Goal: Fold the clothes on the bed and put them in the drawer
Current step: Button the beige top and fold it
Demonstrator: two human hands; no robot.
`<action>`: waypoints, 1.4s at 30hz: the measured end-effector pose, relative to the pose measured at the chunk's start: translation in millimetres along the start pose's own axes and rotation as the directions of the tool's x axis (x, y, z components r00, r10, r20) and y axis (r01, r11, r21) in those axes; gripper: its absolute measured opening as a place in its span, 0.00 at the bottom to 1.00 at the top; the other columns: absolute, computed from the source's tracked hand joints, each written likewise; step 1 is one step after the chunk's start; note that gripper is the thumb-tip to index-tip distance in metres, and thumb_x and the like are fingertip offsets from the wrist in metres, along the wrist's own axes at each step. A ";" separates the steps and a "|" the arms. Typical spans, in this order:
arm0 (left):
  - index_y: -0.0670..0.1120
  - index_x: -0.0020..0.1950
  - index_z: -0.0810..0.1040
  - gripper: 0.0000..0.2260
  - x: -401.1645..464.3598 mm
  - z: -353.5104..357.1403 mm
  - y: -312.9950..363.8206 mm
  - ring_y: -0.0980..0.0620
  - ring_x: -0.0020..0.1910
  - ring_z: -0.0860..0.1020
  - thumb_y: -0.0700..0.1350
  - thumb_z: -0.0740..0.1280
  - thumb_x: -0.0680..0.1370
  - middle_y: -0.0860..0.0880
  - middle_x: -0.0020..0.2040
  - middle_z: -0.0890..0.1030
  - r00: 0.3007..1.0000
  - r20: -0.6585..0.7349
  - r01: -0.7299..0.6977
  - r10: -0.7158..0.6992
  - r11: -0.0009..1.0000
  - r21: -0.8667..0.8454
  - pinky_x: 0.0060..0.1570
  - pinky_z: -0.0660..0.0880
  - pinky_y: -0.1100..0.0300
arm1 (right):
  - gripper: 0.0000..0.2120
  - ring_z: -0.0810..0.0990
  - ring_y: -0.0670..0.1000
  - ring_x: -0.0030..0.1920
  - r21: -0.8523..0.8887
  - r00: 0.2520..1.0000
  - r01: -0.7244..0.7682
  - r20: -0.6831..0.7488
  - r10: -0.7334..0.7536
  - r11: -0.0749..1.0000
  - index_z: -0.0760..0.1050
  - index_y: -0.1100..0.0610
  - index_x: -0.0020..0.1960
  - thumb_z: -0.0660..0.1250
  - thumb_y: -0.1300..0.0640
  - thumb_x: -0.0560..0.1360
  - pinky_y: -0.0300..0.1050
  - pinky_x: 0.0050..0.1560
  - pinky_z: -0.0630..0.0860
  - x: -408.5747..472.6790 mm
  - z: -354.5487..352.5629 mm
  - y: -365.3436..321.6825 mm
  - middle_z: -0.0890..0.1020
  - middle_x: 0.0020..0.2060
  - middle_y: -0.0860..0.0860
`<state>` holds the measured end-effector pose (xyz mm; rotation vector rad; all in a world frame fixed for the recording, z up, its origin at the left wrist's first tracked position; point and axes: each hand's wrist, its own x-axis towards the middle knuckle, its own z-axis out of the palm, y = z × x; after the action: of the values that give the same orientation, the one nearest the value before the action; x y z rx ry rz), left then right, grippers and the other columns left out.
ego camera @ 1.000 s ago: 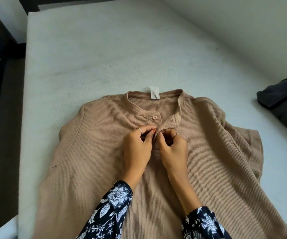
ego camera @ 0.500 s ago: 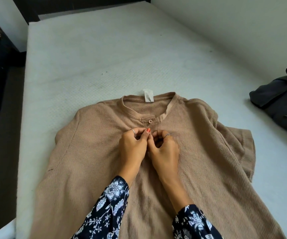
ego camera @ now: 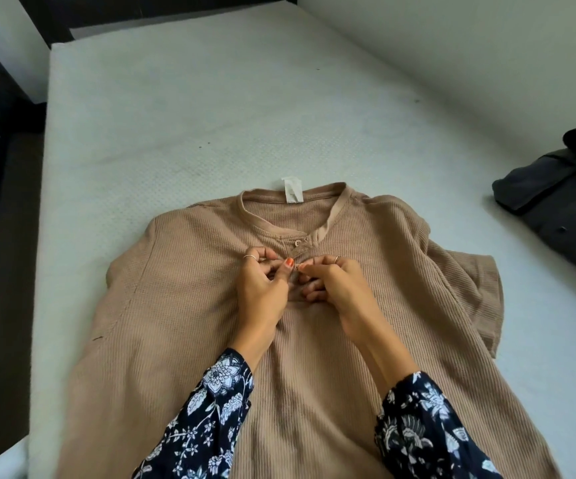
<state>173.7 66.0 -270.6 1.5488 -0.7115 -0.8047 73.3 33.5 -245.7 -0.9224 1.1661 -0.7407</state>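
While the tan shirt (ego camera: 366, 340) lies flat, both hands — left hand (ego camera: 262, 292); right hand (ego camera: 335, 288) — pinch its placket.

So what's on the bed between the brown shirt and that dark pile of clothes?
Nothing: in the head view, only bare pale mattress lies between the brown shirt and the dark pile of clothes.

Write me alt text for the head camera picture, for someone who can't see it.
Both hands, left hand and right hand, pinch the button placket of a tan ribbed shirt spread flat, front up, on a pale mattress. A dark garment lies at the right edge.
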 end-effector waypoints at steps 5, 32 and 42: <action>0.50 0.40 0.64 0.14 2.1 0.3 -5.8 0.54 0.35 0.76 0.36 0.67 0.77 0.47 0.37 0.78 1.000 -0.016 0.006 -0.005 0.999 0.041 0.37 0.74 0.63 | 0.09 0.75 0.47 0.24 -0.208 0.995 0.053 -0.066 -0.068 0.977 0.72 0.59 0.36 0.64 0.64 0.75 0.40 0.26 0.73 5.4 4.5 5.2 0.77 0.29 0.54; 0.46 0.48 0.81 0.11 -2.8 -0.8 8.8 0.57 0.35 0.78 0.48 0.61 0.81 0.53 0.37 0.82 0.970 0.047 -0.237 0.241 0.871 0.430 0.35 0.72 0.62 | 0.08 0.69 0.47 0.20 0.091 0.950 0.165 -0.284 -0.133 0.982 0.71 0.58 0.41 0.64 0.60 0.79 0.37 0.19 0.64 6.0 13.1 4.1 0.76 0.26 0.51; 0.42 0.52 0.82 0.07 19.7 24.3 18.1 0.51 0.49 0.77 0.43 0.67 0.78 0.49 0.52 0.78 0.919 0.096 -0.346 0.383 0.662 0.666 0.47 0.75 0.61 | 0.06 0.69 0.46 0.21 0.282 0.957 0.155 -0.279 -0.074 0.947 0.73 0.57 0.41 0.66 0.61 0.77 0.36 0.19 0.66 6.5 1.3 -0.4 0.73 0.25 0.51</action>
<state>165.1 33.9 -256.3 1.9593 -1.3316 -0.1789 76.2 27.9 -247.9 -0.6504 1.1950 -1.1325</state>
